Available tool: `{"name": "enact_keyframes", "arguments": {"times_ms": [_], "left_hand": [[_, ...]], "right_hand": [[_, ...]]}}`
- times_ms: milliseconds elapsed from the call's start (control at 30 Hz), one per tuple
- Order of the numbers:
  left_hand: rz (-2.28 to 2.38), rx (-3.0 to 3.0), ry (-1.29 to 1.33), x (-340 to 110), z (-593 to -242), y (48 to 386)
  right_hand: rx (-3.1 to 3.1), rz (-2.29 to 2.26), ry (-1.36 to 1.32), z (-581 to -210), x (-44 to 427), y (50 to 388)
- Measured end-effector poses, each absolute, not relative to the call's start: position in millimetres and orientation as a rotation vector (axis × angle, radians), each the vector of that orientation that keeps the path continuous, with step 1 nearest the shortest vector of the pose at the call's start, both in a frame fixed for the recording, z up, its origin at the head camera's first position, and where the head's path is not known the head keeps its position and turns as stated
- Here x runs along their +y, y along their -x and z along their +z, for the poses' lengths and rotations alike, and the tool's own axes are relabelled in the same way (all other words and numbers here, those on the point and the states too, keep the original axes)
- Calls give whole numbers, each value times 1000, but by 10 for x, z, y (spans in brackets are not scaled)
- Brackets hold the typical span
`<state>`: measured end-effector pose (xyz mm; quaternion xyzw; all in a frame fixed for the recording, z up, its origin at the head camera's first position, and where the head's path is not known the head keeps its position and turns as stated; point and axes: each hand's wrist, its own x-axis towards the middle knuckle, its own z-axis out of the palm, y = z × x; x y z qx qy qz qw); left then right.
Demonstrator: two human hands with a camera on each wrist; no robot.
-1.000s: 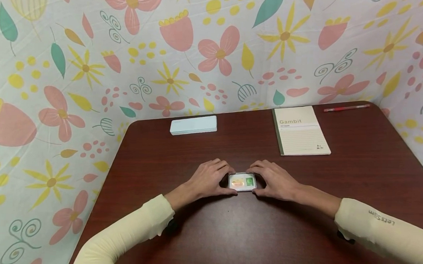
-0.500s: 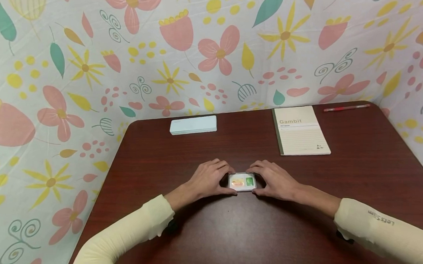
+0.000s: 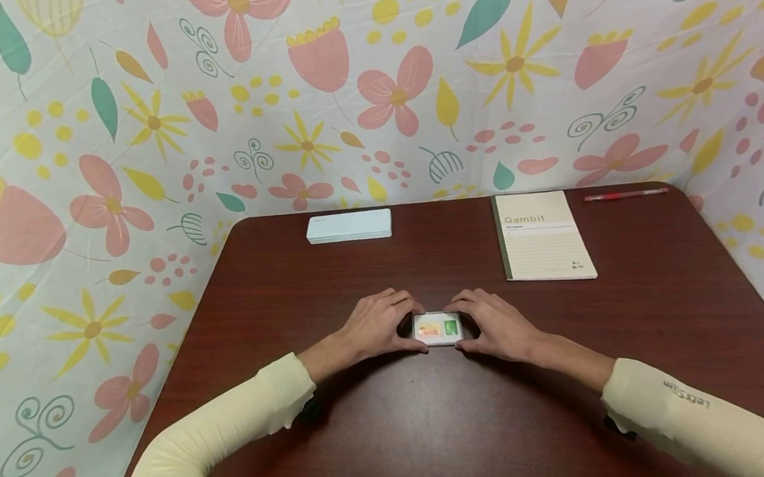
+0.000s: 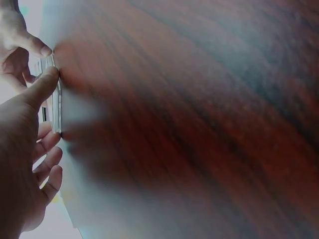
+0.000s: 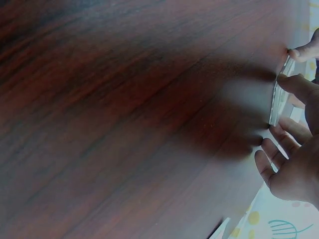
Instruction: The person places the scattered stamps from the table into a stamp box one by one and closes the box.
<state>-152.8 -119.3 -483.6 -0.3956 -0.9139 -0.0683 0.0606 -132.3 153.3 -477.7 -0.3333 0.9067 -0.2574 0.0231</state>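
Observation:
A small flat rectangular clear case (image 3: 436, 338), white inside with an orange patch and a green square, lies on the dark wooden table between both hands. My left hand (image 3: 377, 325) holds its left end, thumb at the near edge and fingers at the far edge. On the opposite end, my right hand (image 3: 502, 328) grips it the same way. From the left wrist view, the case's thin clear side (image 4: 58, 107) shows between thumb and fingers. The right wrist view has that side (image 5: 275, 102) too, low against the tabletop.
A pale blue flat box (image 3: 350, 227) lies near the table's back left edge. Further right are a cream notebook (image 3: 544, 240) marked "Gambit" and a red pen (image 3: 625, 196). Flower-patterned cloth (image 3: 365, 65) hangs behind the table (image 3: 398, 427) and along its sides.

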Motion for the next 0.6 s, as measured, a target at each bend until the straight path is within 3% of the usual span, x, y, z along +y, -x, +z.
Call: {"name": "enact_keyframes", "arguments": {"times_ms": [600], "left_hand": [[-428, -2983, 1052, -1136, -4788, 1494]], "right_hand": [[2801, -806, 1022, -4725, 1528, 1340]]}}
